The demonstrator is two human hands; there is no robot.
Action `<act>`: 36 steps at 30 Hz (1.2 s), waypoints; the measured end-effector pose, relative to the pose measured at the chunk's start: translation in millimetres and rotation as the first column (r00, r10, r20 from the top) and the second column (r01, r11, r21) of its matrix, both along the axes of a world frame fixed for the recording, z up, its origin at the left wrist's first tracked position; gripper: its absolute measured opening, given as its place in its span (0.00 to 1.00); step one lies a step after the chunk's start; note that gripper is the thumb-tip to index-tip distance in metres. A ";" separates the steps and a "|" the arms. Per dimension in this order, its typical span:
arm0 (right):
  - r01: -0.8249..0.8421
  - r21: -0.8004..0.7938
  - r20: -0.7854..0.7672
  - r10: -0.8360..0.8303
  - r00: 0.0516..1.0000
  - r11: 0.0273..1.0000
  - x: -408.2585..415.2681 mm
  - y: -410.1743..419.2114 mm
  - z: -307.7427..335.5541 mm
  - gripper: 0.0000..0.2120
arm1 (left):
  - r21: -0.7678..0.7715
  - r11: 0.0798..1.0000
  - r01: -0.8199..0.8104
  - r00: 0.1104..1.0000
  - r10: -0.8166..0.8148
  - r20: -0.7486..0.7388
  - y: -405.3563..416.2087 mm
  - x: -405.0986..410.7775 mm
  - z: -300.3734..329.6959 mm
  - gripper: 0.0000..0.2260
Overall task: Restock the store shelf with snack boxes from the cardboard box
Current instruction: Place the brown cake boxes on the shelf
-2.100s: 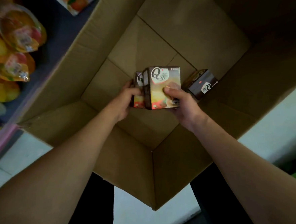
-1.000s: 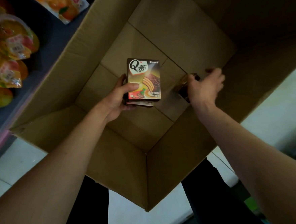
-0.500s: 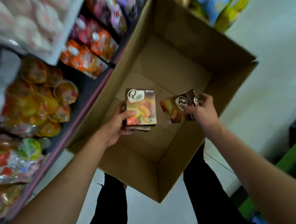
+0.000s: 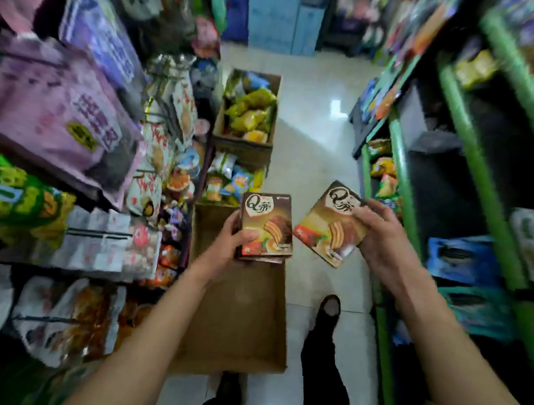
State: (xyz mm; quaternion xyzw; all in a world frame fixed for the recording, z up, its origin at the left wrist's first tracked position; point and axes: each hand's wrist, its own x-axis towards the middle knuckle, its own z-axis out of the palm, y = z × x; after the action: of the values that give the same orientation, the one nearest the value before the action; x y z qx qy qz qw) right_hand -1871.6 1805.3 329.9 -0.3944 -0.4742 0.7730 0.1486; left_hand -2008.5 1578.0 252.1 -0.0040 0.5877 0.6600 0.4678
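The left hand [image 4: 229, 247] holds a small stack of snack boxes [image 4: 266, 226]. Its thumb lies curled over the front of the top box, and its fingers wrap round the left side. The top box is brown, with a big white "Q" in a heart shape at the top and a picture of a round cream-filled cake, cut open, lower down. A red band runs along the bottom edge. At least one more box peeks out under it.

The right hand [image 4: 380, 238] grips a second snack box [image 4: 329, 224] of the same kind by its right edge, with its fingers curled over the front. This box is tilted, with its top leaning to the right. The two boxes are close together but do not touch.

Both are held up in the air above the cardboard box [image 4: 239, 311], which sits on the shiny pale floor [image 4: 314, 136] just below the hands. Its brown side faces up.

On the left are shelves full of snack bags [image 4: 60, 115]. A green shelf [image 4: 399, 186] stands on the right. Farther down the aisle, another open carton [image 4: 249, 115] is full of yellow and green bags.
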 end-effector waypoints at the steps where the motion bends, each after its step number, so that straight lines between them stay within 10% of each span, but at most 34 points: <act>1: 0.059 0.007 -0.046 -0.059 0.997 0.998 18.9 -3.1 27.8 0.10 | 0.038 0.999 0.028 1.000 -0.028 -0.007 5.5 9.9 27.5 0.30; 9: 0.620 -0.009 -0.196 -0.610 0.768 0.784 166.6 -18.9 160.3 0.21 | 0.118 0.928 0.355 0.928 -0.334 -0.164 75.9 115.7 200.0 0.40; 19: 0.567 0.149 -0.275 -0.517 0.811 0.810 352.5 -27.0 235.3 0.26 | 0.151 0.721 0.677 0.731 -0.634 -0.252 138.0 268.4 287.5 0.34; 26: 0.548 0.179 -0.304 -0.484 0.821 0.817 458.3 -24.7 252.4 0.50 | 0.171 0.682 0.711 0.696 -0.645 -0.315 161.7 354.5 322.5 0.41; 36: 0.657 0.161 -0.330 -0.588 0.739 0.736 528.6 -34.6 246.4 0.41 | 0.148 0.524 0.839 0.538 -0.756 -0.372 212.5 408.2 333.3 0.40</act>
State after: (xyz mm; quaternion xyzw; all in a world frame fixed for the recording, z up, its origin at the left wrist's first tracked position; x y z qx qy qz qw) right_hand -1343.0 1770.7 576.3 -0.4038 -0.3894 0.6502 0.5124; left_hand -1600.3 1790.5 585.3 0.4285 0.4674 0.4458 0.6318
